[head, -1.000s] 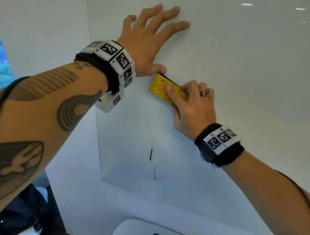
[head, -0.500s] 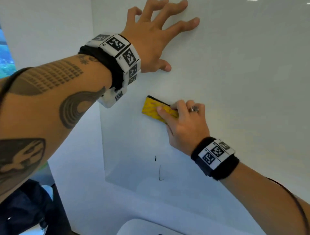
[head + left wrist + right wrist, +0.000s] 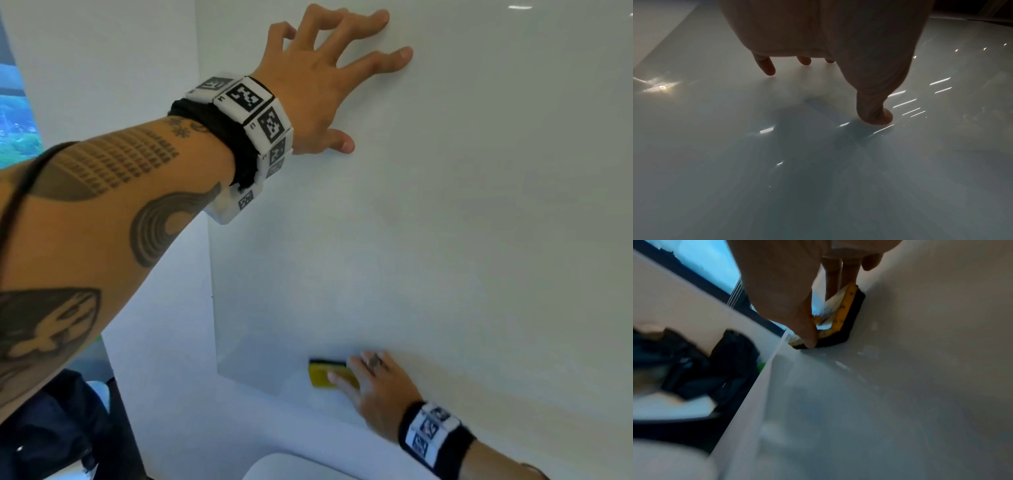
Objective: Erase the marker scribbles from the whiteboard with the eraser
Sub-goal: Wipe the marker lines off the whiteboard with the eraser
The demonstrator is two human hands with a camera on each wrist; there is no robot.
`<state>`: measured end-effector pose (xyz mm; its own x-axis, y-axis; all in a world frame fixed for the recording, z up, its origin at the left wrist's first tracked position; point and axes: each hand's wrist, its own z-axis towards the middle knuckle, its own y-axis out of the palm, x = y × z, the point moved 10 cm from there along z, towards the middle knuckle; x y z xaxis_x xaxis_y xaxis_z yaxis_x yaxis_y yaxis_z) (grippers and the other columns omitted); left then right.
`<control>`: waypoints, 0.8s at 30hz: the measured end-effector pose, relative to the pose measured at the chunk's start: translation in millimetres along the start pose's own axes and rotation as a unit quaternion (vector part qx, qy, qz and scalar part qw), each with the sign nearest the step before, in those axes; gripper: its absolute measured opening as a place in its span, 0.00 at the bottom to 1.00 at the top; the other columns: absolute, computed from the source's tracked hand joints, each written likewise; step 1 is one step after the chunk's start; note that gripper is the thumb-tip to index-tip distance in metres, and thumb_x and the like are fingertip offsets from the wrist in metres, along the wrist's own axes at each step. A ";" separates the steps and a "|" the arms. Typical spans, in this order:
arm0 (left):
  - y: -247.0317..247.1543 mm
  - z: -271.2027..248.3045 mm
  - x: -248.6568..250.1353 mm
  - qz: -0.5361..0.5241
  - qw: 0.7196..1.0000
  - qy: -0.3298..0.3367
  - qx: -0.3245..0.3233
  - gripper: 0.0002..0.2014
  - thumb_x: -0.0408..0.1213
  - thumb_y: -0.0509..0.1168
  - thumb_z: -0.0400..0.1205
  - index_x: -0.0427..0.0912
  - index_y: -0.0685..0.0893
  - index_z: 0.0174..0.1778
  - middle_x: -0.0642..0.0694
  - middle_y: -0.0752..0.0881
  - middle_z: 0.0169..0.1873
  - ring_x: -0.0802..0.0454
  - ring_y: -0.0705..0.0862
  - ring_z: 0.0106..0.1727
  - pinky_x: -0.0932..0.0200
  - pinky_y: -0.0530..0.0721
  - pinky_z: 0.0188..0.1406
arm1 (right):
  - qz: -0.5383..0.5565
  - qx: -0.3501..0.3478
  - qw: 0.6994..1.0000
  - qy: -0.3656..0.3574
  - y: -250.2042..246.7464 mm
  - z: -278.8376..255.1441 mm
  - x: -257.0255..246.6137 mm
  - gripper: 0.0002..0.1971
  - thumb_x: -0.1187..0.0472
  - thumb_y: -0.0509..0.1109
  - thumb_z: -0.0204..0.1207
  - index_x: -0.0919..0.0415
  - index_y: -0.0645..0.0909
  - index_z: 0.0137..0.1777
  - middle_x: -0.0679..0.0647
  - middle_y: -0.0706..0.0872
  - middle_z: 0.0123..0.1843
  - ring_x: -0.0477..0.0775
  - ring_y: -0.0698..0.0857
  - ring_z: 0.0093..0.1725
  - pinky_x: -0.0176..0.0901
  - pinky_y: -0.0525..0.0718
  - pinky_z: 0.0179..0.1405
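Observation:
The whiteboard (image 3: pixel 445 222) fills the head view, upright on the wall, and I see no marker lines on it now. My right hand (image 3: pixel 373 380) grips the yellow eraser (image 3: pixel 322 375) with its black felt against the board near the lower left corner. In the right wrist view the eraser (image 3: pixel 846 316) is pinched between thumb and fingers, felt side on the board. My left hand (image 3: pixel 318 78) is spread high on the board, fingertips and thumb touching it; the left wrist view shows the thumb (image 3: pixel 877 113) pressed on the glossy surface.
The board's left edge (image 3: pixel 210 274) runs down beside a white wall (image 3: pixel 102 68). A window (image 3: pixel 13 116) shows at far left. A dark bag (image 3: pixel 729 363) lies below the board, and a white rounded object (image 3: pixel 291 467) sits at the bottom.
My right hand slid the eraser down the board from just under the left hand to the lower left corner. The short black marks seen there earlier are gone. The left hand stayed put.

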<state>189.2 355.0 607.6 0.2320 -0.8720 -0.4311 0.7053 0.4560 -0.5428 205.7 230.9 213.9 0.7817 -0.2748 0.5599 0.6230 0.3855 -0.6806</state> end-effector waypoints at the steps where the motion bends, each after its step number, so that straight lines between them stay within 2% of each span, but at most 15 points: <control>1: 0.0 0.4 0.1 -0.002 1.000 0.001 0.001 0.53 0.64 0.75 0.68 0.70 0.48 0.84 0.52 0.51 0.87 0.36 0.55 0.84 0.28 0.63 0.73 | 0.002 0.047 0.999 0.023 -25.4 23.2 15.9 0.26 0.68 0.51 0.81 0.54 0.87 0.68 0.63 0.86 0.52 0.66 0.83 0.46 0.58 0.75 0.52; 2: 0.1 0.7 -0.6 -0.002 1.000 0.000 0.002 0.53 0.64 0.75 0.69 0.71 0.48 0.83 0.52 0.52 0.87 0.36 0.55 0.84 0.28 0.63 0.73 | 0.002 0.091 0.995 0.049 -53.4 48.1 34.5 0.25 0.67 0.53 0.79 0.56 0.85 0.69 0.63 0.85 0.52 0.65 0.80 0.46 0.57 0.73 0.49; 5: -1.1 1.1 -1.2 0.006 1.000 0.003 0.007 0.52 0.66 0.74 0.69 0.70 0.48 0.84 0.50 0.54 0.86 0.35 0.57 0.84 0.26 0.64 0.72 | -0.011 0.199 0.970 0.141 -125.4 100.7 98.7 0.23 0.64 0.69 0.74 0.55 0.86 0.69 0.63 0.85 0.48 0.63 0.77 0.42 0.55 0.69 0.42; 8: 0.7 1.2 -1.2 0.004 1.000 0.006 0.003 0.52 0.66 0.73 0.70 0.70 0.48 0.84 0.50 0.53 0.87 0.34 0.57 0.84 0.27 0.64 0.72 | -0.018 0.249 0.952 0.176 -136.7 105.5 109.7 0.23 0.64 0.72 0.73 0.56 0.87 0.69 0.64 0.86 0.49 0.62 0.76 0.41 0.54 0.68 0.41; 10: 2.0 0.1 -0.2 0.000 1.000 0.008 0.000 0.52 0.66 0.73 0.69 0.70 0.48 0.84 0.52 0.51 0.87 0.35 0.56 0.84 0.28 0.63 0.72 | -0.003 0.206 0.969 0.134 -101.8 81.7 79.6 0.24 0.67 0.69 0.73 0.59 0.86 0.70 0.65 0.85 0.48 0.62 0.75 0.42 0.55 0.73 0.41; 12: 0.4 0.0 -0.9 -0.005 1.000 0.009 -0.002 0.52 0.66 0.74 0.68 0.71 0.48 0.83 0.53 0.50 0.87 0.36 0.55 0.84 0.28 0.63 0.73 | -0.023 0.096 0.993 0.062 -59.4 51.9 42.4 0.27 0.67 0.63 0.73 0.59 0.83 0.73 0.64 0.84 0.51 0.64 0.76 0.45 0.59 0.79 0.44; 13: -0.6 -0.6 -1.0 -0.007 1.000 0.010 -0.001 0.52 0.66 0.74 0.68 0.72 0.48 0.83 0.54 0.50 0.87 0.36 0.55 0.84 0.28 0.63 0.73 | -0.037 0.053 0.997 0.042 -48.8 42.0 34.6 0.28 0.66 0.64 0.71 0.58 0.82 0.73 0.62 0.84 0.53 0.64 0.76 0.47 0.59 0.78 0.46; 14: -0.6 -1.5 -1.2 -0.007 1.000 0.009 0.000 0.53 0.67 0.74 0.68 0.73 0.48 0.83 0.55 0.50 0.87 0.37 0.55 0.84 0.29 0.63 0.73 | -0.038 0.042 0.998 0.038 -52.5 41.6 38.5 0.30 0.64 0.69 0.67 0.56 0.82 0.73 0.62 0.84 0.53 0.64 0.76 0.47 0.58 0.76 0.48; 16: 1.2 -1.2 -1.2 -0.003 1.000 0.012 0.000 0.53 0.68 0.73 0.68 0.73 0.47 0.83 0.56 0.49 0.87 0.37 0.55 0.83 0.29 0.63 0.73 | -0.045 0.101 0.990 0.089 -97.5 69.7 76.5 0.32 0.63 0.74 0.61 0.54 0.84 0.70 0.62 0.83 0.52 0.64 0.76 0.46 0.56 0.71 0.47; 18: 2.6 -1.0 0.0 -0.003 1.000 0.015 -0.009 0.52 0.67 0.72 0.69 0.73 0.47 0.83 0.55 0.49 0.87 0.36 0.55 0.83 0.29 0.63 0.72 | -0.062 0.208 0.960 0.176 -169.1 104.4 134.1 0.28 0.63 0.73 0.65 0.52 0.86 0.68 0.63 0.83 0.50 0.64 0.77 0.44 0.55 0.68 0.45; 20: 0.2 -0.5 -2.0 -0.006 1.000 0.007 -0.018 0.47 0.62 0.70 0.75 0.73 0.47 0.83 0.56 0.49 0.87 0.38 0.54 0.82 0.29 0.64 0.71 | -0.086 0.250 0.938 0.222 -218.2 124.7 184.0 0.25 0.60 0.71 0.70 0.50 0.85 0.69 0.63 0.83 0.51 0.64 0.78 0.45 0.54 0.66 0.46; 22: -4.5 2.7 -4.3 -0.009 1.000 0.014 -0.022 0.38 0.52 0.64 0.83 0.74 0.47 0.83 0.58 0.50 0.86 0.40 0.56 0.80 0.30 0.66 0.69 | -0.076 0.264 0.930 0.246 -231.3 126.6 204.8 0.25 0.58 0.70 0.71 0.51 0.85 0.71 0.64 0.82 0.53 0.64 0.78 0.46 0.53 0.67 0.45; 24: -9.3 5.9 -8.6 -0.019 0.999 0.029 -0.033 0.35 0.42 0.59 0.87 0.74 0.47 0.82 0.60 0.51 0.86 0.41 0.59 0.79 0.32 0.67 0.70 | -0.057 0.278 0.928 0.243 -218.3 117.1 191.2 0.24 0.60 0.71 0.73 0.55 0.85 0.71 0.66 0.82 0.52 0.64 0.76 0.46 0.54 0.70 0.43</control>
<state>184.6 357.2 620.6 0.1657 -0.8783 -0.4484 0.6661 0.4350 -0.6059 215.8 197.3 524.9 0.7164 -0.6544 0.2418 0.6970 0.6868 -0.2063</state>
